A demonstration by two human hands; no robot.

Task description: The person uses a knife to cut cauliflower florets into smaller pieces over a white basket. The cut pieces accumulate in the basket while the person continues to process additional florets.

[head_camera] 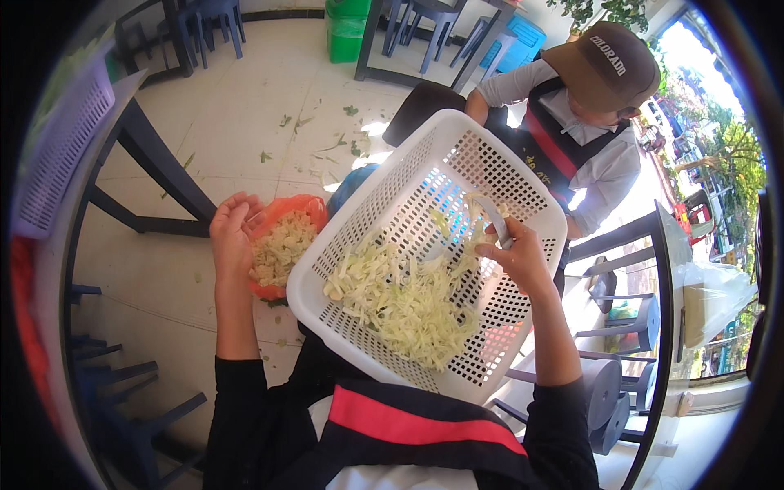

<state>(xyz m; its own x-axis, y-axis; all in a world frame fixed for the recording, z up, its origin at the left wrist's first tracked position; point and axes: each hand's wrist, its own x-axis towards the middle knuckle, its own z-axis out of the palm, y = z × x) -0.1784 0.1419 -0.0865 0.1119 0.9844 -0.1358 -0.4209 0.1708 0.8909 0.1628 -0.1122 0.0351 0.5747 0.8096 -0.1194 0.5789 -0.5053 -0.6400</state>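
A white perforated plastic basket (324,327) rests tilted in front of my body, holding a heap of shredded pale-green cabbage (410,294). My right hand (520,254) is over the basket's right side, shut on a knife (493,215) whose metal blade reaches up and left over some shreds. The knife's handle is mostly hidden in my fingers. On the left, my left hand (231,226) holds nothing, its fingers loosely bent and apart. It is beside a red plastic bag (312,208) filled with pale chopped vegetable pieces (285,248). The bag stands left of the basket.
Across the basket sits a person in a brown cap (603,64) and apron. Leaf scraps (331,147) lie on the tiled floor. A purple basket (67,147) stands on a table at left. Plastic stools (603,392) are at right, a green bin (348,30) at the back.
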